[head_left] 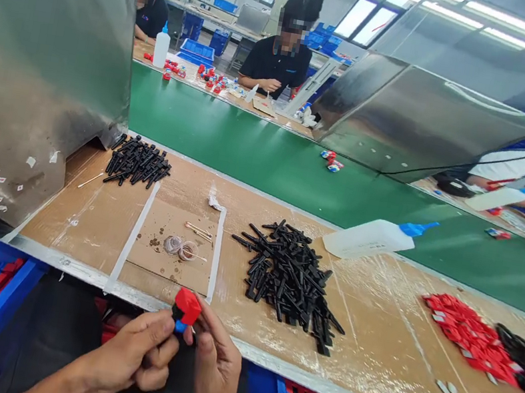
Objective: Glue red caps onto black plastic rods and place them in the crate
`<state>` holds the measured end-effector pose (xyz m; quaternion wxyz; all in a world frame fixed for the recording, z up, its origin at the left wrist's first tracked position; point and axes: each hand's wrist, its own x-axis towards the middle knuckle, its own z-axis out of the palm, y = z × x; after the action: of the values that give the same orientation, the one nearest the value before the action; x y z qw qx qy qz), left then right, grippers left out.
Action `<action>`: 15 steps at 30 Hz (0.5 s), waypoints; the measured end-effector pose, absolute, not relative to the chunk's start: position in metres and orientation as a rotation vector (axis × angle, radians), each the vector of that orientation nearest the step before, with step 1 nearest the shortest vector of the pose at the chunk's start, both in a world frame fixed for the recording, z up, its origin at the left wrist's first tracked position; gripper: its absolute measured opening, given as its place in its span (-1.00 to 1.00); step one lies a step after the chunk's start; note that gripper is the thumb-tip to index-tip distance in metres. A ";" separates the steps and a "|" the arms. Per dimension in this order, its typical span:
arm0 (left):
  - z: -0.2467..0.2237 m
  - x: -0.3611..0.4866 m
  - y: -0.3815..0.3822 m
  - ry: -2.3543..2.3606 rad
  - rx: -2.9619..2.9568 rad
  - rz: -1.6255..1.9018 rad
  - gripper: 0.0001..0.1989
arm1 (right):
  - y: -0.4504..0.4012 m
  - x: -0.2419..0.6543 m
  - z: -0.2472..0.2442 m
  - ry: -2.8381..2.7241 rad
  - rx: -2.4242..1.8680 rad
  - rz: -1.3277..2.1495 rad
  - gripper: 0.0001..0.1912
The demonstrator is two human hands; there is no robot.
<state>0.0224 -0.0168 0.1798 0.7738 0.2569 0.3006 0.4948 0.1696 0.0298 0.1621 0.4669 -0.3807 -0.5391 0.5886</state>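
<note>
A small red, black and blue plastic piece (186, 308) is held up in front of the bench's near edge. My left hand (138, 351) pinches its left side between thumb and curled fingers. From the right, my right hand (216, 361) grips the same piece, its thumb raised and fingers close together; a thin whitish tip shows beside the piece. Beyond the hands lies a cardboard sheet (149, 264) with two small round dishes (181, 248) of dark liquid and some cotton swabs (199, 231).
Piles of black parts (286, 275) and red parts (472, 335) lie on the bench. A white bottle (369, 238) leans near the green belt (250, 153). Blue bins (16, 295) stand below the edge. A metal panel (44, 50) rises at left. People sit across the belt.
</note>
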 end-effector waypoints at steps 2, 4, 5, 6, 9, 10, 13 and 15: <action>0.177 0.023 -0.014 0.485 0.331 1.048 -0.60 | 0.029 0.168 0.161 -1.296 -1.020 1.460 -0.62; 0.176 0.023 -0.012 0.470 0.261 1.035 -0.63 | 0.030 0.166 0.163 -1.270 -1.053 1.468 -0.62; 0.175 0.023 -0.011 0.487 0.262 1.032 -0.63 | 0.030 0.165 0.165 -1.264 -1.055 1.470 -0.61; 0.174 0.026 -0.010 0.525 0.286 1.027 -0.62 | 0.030 0.165 0.166 -1.264 -1.053 1.467 -0.62; 0.173 0.038 -0.010 0.763 0.483 1.002 -0.58 | 0.026 0.169 0.173 -1.292 -1.072 1.416 -0.59; 0.173 0.043 -0.010 0.868 0.582 0.988 -0.57 | 0.024 0.172 0.175 -1.304 -1.081 1.386 -0.56; 0.172 0.052 -0.008 1.123 0.973 0.936 -0.53 | 0.020 0.188 0.181 -1.296 -1.073 1.305 -0.54; 0.167 0.050 0.000 1.231 1.273 0.893 -0.56 | 0.020 0.206 0.184 -1.209 -1.063 1.252 -0.55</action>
<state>0.0500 -0.0005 0.1674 0.5474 0.5372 0.5194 0.3768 0.2064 0.0200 0.1842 0.5234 -0.4441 -0.5051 0.5231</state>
